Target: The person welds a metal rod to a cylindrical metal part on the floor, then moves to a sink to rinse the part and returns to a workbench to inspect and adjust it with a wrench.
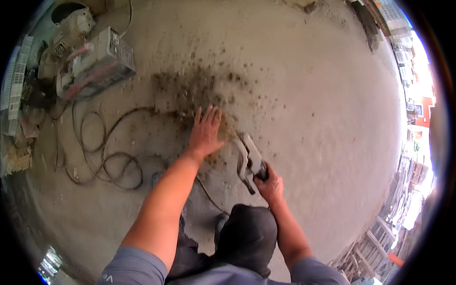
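My left hand [205,133] is stretched out, palm down, fingers apart and holding nothing. It is over or on the dark, speckled patch [190,90] on the concrete floor; whether it touches is unclear. To its right, my right hand [270,186] is wrapped round the dark grip of a two-armed metal clamp [251,154]. The clamp's second arm curves away on the left, outside my fingers, and its jaw end points away from me, near my left fingertips. Whether anything is between the jaws cannot be made out.
A dusty box-shaped machine [99,64], which looks like a welder, stands at the far left. Beside it are crates [16,80] and clutter. A looped cable [107,142] lies on the floor at left. Timber scraps [375,242] are piled at the lower right. My knee [251,228] is bent close below.
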Demonstrator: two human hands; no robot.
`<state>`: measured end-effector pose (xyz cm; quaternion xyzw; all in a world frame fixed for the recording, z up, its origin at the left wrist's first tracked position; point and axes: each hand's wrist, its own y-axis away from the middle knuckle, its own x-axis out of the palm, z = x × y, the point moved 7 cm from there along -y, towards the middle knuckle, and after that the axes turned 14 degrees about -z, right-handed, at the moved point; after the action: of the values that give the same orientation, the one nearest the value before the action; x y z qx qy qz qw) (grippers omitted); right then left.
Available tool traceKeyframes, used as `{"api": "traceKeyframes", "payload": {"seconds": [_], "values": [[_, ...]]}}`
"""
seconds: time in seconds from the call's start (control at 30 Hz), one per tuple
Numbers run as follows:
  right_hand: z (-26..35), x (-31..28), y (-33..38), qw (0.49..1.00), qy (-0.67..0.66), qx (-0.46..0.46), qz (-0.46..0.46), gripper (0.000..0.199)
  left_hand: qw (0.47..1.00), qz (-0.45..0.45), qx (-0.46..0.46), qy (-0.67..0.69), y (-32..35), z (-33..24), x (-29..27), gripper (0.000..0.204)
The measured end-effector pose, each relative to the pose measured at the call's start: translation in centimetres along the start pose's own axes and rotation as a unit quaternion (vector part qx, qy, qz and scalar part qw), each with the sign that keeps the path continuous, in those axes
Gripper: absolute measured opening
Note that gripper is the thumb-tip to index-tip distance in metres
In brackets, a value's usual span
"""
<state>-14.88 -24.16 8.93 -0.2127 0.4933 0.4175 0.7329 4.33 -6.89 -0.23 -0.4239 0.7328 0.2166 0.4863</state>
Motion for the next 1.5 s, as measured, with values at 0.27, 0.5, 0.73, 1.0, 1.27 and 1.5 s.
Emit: {"api": "traceKeyframes", "payload": {"seconds": [0.27, 0.5, 0.73, 1.0, 1.27, 1.5], "values": [[0.3, 0.2, -0.1, 1.000, -0.013, 0.017, -0.004, 0.052, 1.000, -0.010, -0.009, 0.003, 0.7, 0.8, 0.5, 0.114], [0.2, 0.0, 0.0, 1.000, -0.009, 0.016, 0.001, 0.054, 0.999, -0.034, -0.005, 0.005, 0.6, 0.6, 0.1, 0.112], [0.3, -0.5, 0.1, 0.999, -0.023, 0.031, -0.012, 0.050, 1.000, -0.014, -0.011, 0.002, 0.9, 0.2, 0.1, 0.112], [0.1, -0.3, 0.2, 0.999, -0.020, 0.037, 0.003, 0.053, 1.000, -0.023, -0.021, 0.006, 1.2, 0.8, 0.3, 0.114], [0.5, -0.4, -0.5, 0.999, 0.002, 0.046, 0.011, 0.056, 0.999, -0.024, -0.018, 0.012, 1.0, 0.4, -0.3, 0.110], [-0.1, -1.0, 0.2, 0.994, -0.079, 0.063, -0.035, 0.051, 0.999, -0.006, -0.030, -0.040, 1.1, 1.8, 0.1, 0.110]]}}
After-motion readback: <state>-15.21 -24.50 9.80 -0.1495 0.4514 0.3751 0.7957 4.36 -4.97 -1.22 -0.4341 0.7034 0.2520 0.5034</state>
